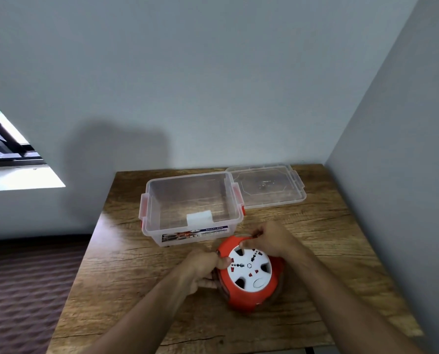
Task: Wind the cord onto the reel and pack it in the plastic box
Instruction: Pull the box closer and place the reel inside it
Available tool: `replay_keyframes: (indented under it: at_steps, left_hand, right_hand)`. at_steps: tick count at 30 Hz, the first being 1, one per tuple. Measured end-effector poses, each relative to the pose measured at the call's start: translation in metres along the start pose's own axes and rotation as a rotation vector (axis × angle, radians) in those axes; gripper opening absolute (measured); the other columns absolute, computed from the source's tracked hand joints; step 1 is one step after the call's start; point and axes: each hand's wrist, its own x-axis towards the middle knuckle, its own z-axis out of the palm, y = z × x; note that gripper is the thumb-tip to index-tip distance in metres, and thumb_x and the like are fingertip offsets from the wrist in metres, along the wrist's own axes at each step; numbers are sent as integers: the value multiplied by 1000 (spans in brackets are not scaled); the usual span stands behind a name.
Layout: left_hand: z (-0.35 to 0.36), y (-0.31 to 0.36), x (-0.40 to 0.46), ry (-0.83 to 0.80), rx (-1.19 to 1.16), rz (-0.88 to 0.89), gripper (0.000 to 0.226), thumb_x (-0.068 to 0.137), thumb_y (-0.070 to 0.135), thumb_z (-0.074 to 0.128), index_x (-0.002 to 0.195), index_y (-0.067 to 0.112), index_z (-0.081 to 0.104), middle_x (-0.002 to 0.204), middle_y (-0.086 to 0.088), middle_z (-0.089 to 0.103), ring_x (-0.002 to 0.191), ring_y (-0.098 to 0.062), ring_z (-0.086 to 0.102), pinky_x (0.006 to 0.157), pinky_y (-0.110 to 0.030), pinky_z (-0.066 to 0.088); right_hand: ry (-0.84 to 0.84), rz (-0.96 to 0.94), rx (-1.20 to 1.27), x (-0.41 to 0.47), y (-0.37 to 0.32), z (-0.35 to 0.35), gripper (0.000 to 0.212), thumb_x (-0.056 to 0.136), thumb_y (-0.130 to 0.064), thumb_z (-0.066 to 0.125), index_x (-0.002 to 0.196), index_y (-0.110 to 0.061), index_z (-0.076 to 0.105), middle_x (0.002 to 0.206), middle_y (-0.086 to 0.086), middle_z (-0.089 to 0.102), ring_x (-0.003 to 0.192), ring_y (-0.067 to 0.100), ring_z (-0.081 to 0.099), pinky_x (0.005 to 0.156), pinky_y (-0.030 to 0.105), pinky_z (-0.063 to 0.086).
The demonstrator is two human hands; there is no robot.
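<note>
Orange cord reel [250,274] with white socket face lies on wooden counter [126,272], at 5 o'clock from clear plastic box [191,208]; box open, its lid [267,186] flat at box's 2 o'clock; left hand [203,270] grips reel's rim at 9 o'clock; right hand [267,238] pinches something small at reel's 12 o'clock edge, likely cord, too blurred to tell.

Cord [279,290] mostly hidden behind the reel [249,274]
</note>
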Motion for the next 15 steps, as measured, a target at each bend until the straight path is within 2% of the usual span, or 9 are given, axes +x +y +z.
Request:
replay_keyframes:
  at_steps: [4, 7, 9, 11, 13, 15]
  left_hand:
    - [-12, 14, -18, -115, -18, 24, 28, 88, 15, 75, 114, 6, 67, 108, -12, 76, 101, -28, 72, 78, -39, 63]
    - [-31, 34, -32, -131, -59, 113, 32, 90, 21, 72, 117, 4, 68, 110, -14, 76, 101, -28, 72, 72, -36, 61]
    - [-46, 52, -36, -98, -84, 205, 30, 94, 24, 67, 115, 3, 69, 104, -13, 75, 95, -28, 70, 69, -34, 59]
    - [-61, 74, -39, -44, -123, 292, 24, 96, 23, 64, 106, 2, 70, 91, -11, 71, 81, -24, 66, 59, -29, 57]
    - [-78, 96, -39, 40, -185, 357, 18, 95, 22, 64, 100, 5, 70, 79, -5, 69, 68, -18, 63, 48, -23, 53]
    - [-96, 115, -34, 142, -251, 433, 15, 93, 20, 67, 91, 6, 73, 71, -3, 74, 59, -15, 66, 45, -21, 53]
  right_hand:
    - [-80, 92, -78, -16, -25, -37, 45, 67, -55, 83, 87, -15, 77, 87, 1, 75, 80, 20, 69, 78, 38, 56]
    - [-135, 147, 60, -35, -51, -70, 50, 66, -57, 83, 92, -15, 74, 92, 4, 74, 82, 26, 70, 74, 41, 57]
    - [-121, 129, 132, -40, -69, -86, 53, 66, -62, 82, 91, -16, 73, 88, 4, 75, 80, 27, 71, 69, 38, 58]
    - [-39, 59, 164, -34, -91, -95, 52, 68, -63, 80, 88, -15, 73, 83, 4, 76, 76, 26, 72, 66, 37, 59]
    - [55, -10, 225, -22, -114, -99, 51, 71, -60, 80, 89, -13, 73, 82, 5, 76, 74, 25, 73, 67, 38, 60]
    - [114, -100, 266, -5, -134, -98, 53, 75, -59, 77, 92, -8, 74, 84, 8, 76, 76, 26, 73, 70, 38, 59]
